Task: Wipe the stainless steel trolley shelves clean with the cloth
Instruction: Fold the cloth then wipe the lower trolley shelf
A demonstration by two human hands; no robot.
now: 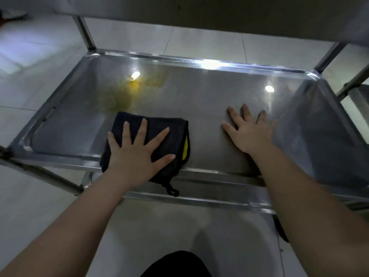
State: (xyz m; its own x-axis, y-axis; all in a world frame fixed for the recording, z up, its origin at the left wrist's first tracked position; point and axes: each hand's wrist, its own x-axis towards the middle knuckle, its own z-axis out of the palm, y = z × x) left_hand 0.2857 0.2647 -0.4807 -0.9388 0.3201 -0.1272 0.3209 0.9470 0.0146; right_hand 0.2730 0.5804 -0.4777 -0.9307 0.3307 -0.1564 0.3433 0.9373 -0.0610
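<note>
Down on the trolley's open shelf, under the top shelf. Pressing the folded dark cloth flat with the left hand, fingers straight and fanned wide, lower centre of the frame, right at the near rim. Spread like that most likely for even pressure across the whole pad. Bracing on bare steel with the right hand, right of centre, equally flat and splayed, gripping nothing. By the look of it, a prop to steady the trolley against the push. Just beyond the cloth, up and to the left, a yellow-green smear, probably the target of this stroke. Peeking out at the cloth's right edge, a yellow inner face; dangling over the rim, a small hanging loop.

Harder to read:
- Top shelf cut off by the upper edge of the frame, only its underside on show.
- Far rim washed out by glare.
- Right end of the shelf lost in shadow and blur.
- Impossible to tell whether the smear is wet or dried.
- Anything lower on the trolley mostly hidden behind both forearms.
</note>
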